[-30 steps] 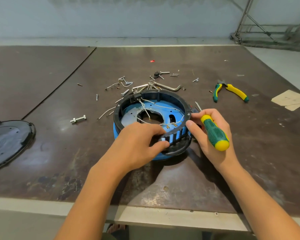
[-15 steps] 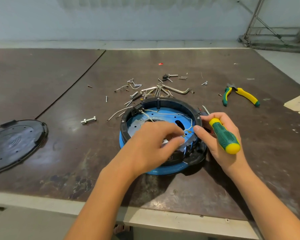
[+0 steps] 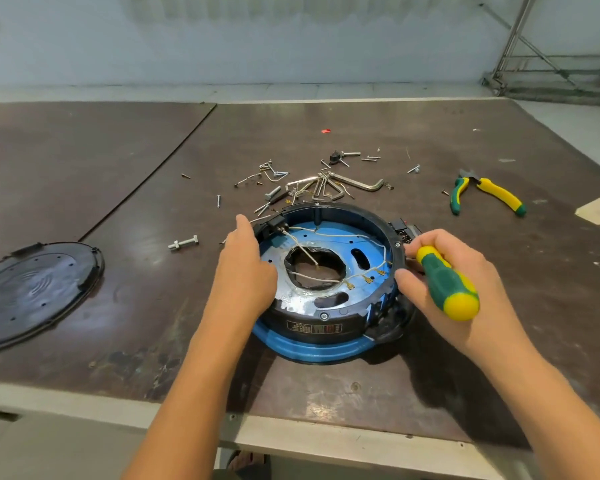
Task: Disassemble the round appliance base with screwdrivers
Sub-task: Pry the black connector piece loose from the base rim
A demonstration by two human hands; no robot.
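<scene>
bottom cover (image 3: 32, 292) off at left, loose screws (image 3: 274, 194) lying far, rim screws (image 3: 324, 316) apparently left; left hand (image 3: 243, 271) grips the base (image 3: 312, 348) rim, right hand (image 3: 489, 289) clasps the screwdriver (image 3: 447, 284).

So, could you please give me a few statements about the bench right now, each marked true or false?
The right hand holds a green-and-yellow screwdriver. True.
The pliers lie left of the round base. False: they lie on the table to its right, further back.
The black cover sits on the base. False: it lies apart near the table's left edge.
The left hand is on the base's left rim. True.
</scene>
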